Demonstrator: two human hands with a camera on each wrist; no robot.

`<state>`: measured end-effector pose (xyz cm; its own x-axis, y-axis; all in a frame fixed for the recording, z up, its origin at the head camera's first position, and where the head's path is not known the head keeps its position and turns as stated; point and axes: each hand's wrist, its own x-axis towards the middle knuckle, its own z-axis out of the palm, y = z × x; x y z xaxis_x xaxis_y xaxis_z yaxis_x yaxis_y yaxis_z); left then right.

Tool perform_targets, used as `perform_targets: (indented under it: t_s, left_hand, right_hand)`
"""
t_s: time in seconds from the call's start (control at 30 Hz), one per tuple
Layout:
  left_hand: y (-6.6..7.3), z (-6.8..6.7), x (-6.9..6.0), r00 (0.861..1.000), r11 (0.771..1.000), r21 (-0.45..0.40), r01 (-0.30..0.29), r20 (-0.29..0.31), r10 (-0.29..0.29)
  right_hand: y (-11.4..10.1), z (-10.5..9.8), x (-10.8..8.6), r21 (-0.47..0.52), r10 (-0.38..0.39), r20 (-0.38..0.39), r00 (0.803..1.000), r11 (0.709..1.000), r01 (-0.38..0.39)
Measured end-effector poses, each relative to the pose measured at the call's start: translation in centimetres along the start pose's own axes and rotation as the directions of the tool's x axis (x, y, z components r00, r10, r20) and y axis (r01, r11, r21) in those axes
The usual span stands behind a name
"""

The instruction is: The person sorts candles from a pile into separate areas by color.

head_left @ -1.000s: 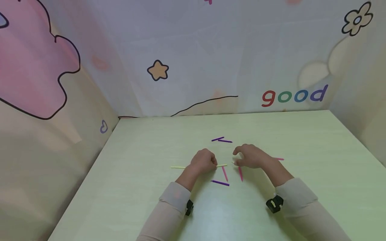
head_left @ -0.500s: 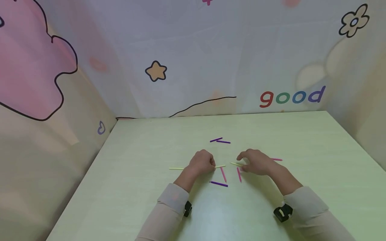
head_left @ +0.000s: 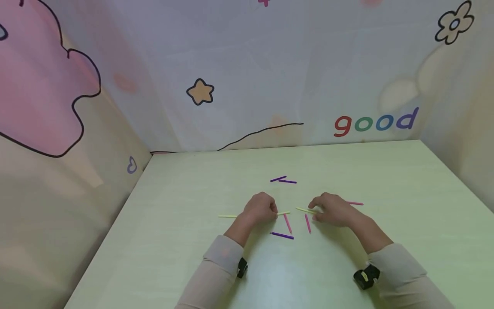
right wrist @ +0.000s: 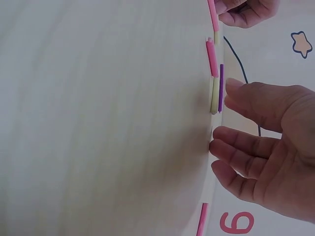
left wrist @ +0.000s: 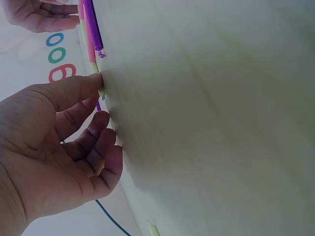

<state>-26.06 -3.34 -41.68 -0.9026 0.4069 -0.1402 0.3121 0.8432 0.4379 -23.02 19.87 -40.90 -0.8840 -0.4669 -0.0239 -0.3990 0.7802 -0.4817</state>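
In the head view my left hand (head_left: 260,209) bends over the end of a thin yellow-green stick (head_left: 283,213). The left wrist view shows thumb and index finger pinching that stick's end (left wrist: 102,92). My right hand (head_left: 332,209), fingers spread and loosely bent, is beside a second yellow-green stick (head_left: 305,210). From the right wrist, this stick (right wrist: 214,96) lies on the table, with the thumb apart from it. Two pink sticks, one left (head_left: 287,223) and one right (head_left: 307,223), slant below the yellow-green ones. A purple stick (head_left: 282,235) lies nearest the body.
Two purple sticks (head_left: 287,181) lie touching farther back on the pale green table (head_left: 173,189). Another yellow-green stick (head_left: 227,216) is left of the left hand. Behind the right wrist lies a pink stick (head_left: 356,203). A printed cloth wall (head_left: 247,86) closes off the back.
My right hand has drawn back to the right and slightly nearer, uncovering the yellow-green stick. My left hand stays nearly where it was.
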Motion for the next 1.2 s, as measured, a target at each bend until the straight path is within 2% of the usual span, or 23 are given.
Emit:
perform_targets:
  t_s: [0.27,0.53,0.97,1.2]
  left_hand:
    - [0.2,0.2,0.0,1.000,1.000,0.014,-0.017,-0.002,0.017]
    - [0.3,0.0,-0.1,1.000,1.000,0.003,-0.007,0.008,0.007]
    - [0.1,0.3,-0.1,1.000,1.000,-0.025,-0.013,0.028,0.013]
    - [-0.1,0.3,0.1,1.000,1.000,-0.006,-0.014,0.019,0.014]
  right_hand:
    - [0.5,0.0,-0.7,0.078,0.017,0.014,1.000,0.997,-0.018]
    - [0.9,0.2,-1.2,0.153,0.037,-0.023,0.999,0.988,-0.033]
    - [-0.1,1.5,-1.8,0.226,0.177,-0.032,0.984,0.960,-0.166]
    - [-1.0,1.9,-2.6,0.262,0.217,-0.068,0.974,0.946,-0.193]
